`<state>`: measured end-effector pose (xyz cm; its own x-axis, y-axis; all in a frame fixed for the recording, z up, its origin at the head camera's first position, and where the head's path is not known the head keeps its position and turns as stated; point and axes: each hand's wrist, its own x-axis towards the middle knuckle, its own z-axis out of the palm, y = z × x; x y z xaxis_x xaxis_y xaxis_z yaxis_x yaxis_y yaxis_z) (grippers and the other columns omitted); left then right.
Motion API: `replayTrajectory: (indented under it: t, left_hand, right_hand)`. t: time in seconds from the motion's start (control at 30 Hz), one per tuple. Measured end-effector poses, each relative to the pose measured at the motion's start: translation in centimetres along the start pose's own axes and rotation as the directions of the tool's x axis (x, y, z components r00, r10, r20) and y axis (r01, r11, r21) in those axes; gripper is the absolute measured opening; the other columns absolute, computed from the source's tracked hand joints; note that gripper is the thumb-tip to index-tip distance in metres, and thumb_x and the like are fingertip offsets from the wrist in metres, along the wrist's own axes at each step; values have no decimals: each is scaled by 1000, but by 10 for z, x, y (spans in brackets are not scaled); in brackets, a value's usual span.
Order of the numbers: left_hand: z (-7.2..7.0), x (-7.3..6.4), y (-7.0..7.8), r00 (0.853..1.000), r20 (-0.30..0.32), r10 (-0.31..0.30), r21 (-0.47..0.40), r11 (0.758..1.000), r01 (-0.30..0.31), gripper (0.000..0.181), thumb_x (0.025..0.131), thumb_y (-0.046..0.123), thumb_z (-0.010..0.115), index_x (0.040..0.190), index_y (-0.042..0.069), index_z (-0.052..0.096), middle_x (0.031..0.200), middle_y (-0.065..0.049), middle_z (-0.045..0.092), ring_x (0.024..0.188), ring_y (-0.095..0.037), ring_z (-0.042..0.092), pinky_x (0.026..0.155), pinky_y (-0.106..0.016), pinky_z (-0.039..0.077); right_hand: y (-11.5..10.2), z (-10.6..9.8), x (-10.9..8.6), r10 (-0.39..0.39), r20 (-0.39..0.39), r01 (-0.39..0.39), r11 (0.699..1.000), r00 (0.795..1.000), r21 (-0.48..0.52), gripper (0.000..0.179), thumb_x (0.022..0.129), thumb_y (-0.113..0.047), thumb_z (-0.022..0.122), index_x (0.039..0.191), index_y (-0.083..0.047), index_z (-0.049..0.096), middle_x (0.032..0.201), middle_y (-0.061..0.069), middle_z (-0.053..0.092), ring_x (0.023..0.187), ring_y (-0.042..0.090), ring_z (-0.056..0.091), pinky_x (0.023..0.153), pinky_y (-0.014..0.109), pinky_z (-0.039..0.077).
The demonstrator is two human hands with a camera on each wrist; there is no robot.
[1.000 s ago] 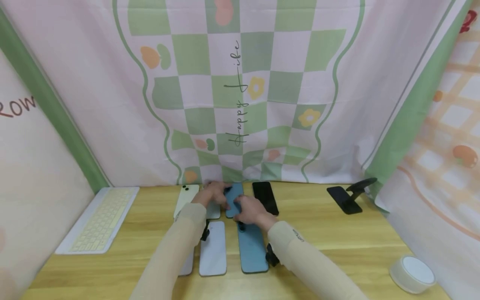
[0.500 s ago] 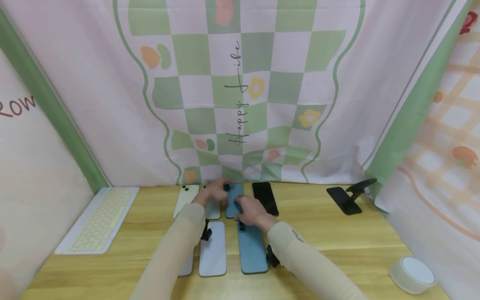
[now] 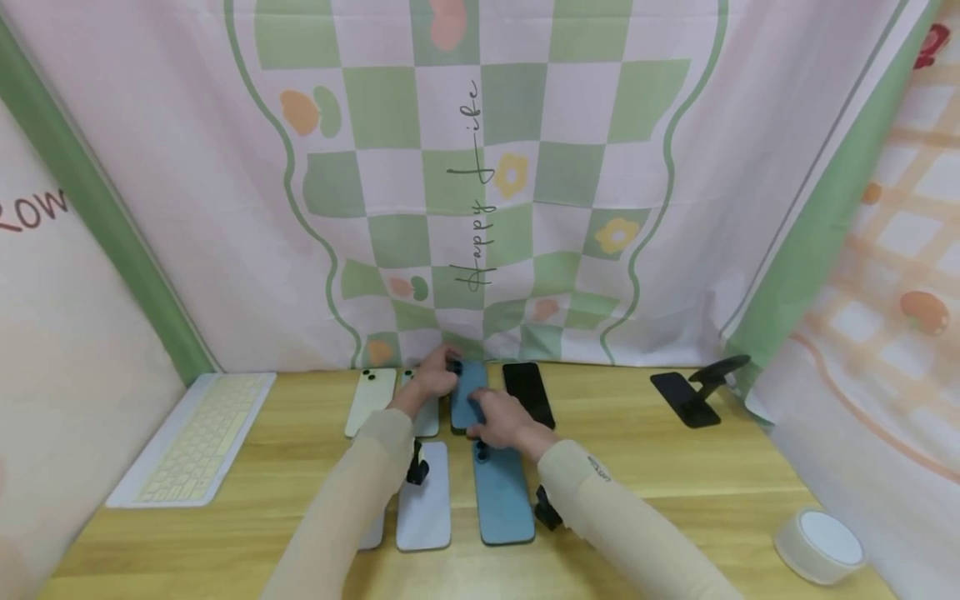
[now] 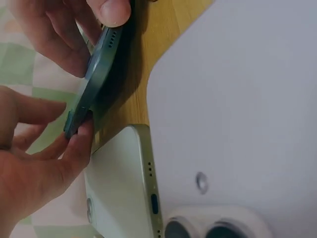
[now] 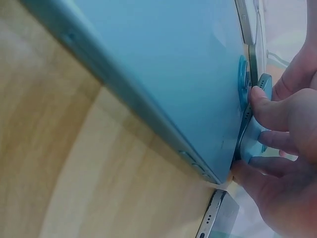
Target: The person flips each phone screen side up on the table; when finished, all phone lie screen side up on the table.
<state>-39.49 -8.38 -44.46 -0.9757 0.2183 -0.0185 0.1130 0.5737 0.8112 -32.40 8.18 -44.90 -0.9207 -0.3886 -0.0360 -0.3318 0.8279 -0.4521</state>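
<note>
In the head view a blue phone (image 3: 471, 385) lies back side up in the far row, partly under both hands. Its edge looks lifted and tilted off the wood in the left wrist view. My left hand (image 3: 433, 377) holds its far left corner by the camera bump, fingers (image 4: 81, 141) under the edge. With the thumb on its near edge and fingers across its back, my right hand (image 3: 504, 418) grips the near end. Just left lies a pale green phone (image 3: 429, 417), partly covered by the left hand. A larger blue phone (image 3: 504, 500) lies directly in front.
A cream phone (image 3: 372, 400) and a black-screened phone (image 3: 529, 392) flank the far row. Nearer are a white phone (image 3: 424, 508) and another, mostly behind the left sleeve. A keyboard (image 3: 206, 437) sits left; a black stand (image 3: 697, 392) and tape roll (image 3: 821, 546) sit right.
My left hand has shifted from the blue phone's left side up to its far left corner. The phone's near edge now shows thicker, slightly raised. The right hand has stayed nearly in place.
</note>
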Motion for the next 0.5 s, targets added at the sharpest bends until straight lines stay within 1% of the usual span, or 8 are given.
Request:
replayTrajectory:
  t: [0.1,0.17,0.33,0.4,0.5]
  left_hand:
    - [2,0,-1,999,-31,-28,6,1000,28,67,74,-9,54,140,2,54,150,-22,55,140,-38,52,119,-51,44]
    - [3,1,-2,997,-45,-61,13,998,61,67,76,-9,55,142,3,53,149,-21,56,138,-37,53,117,-49,46]
    - [4,1,-4,988,-71,-140,-20,990,138,64,81,-5,64,144,-1,54,140,-24,62,129,-37,60,109,-47,53]
    - [4,-1,-4,985,-82,-153,-37,988,151,62,82,-3,68,142,-2,55,137,-25,64,125,-37,63,106,-45,55]
    - [4,-1,-4,983,-77,-168,-58,985,164,57,84,-1,70,140,-2,58,133,-24,65,115,-35,68,96,-41,61]
  right_hand:
    - [0,0,0,-8,4,8,1000,1000,11,58,94,-21,77,145,-2,56,153,18,57,141,37,55,114,50,49]
    - [1,0,0,-12,8,12,1000,1000,13,58,94,-21,77,145,-2,56,152,18,57,141,37,55,115,50,49]
    - [1,-1,-1,-12,20,12,1000,1000,4,57,96,-22,75,146,-2,56,153,18,56,143,37,53,117,50,47]
    - [2,-2,-1,-7,28,7,1000,1000,-1,58,96,-23,75,147,-3,55,155,17,55,144,37,52,118,50,47]
    - [3,-2,0,-5,33,5,1000,999,-9,59,96,-24,75,147,-4,54,155,17,54,145,37,51,118,51,46]
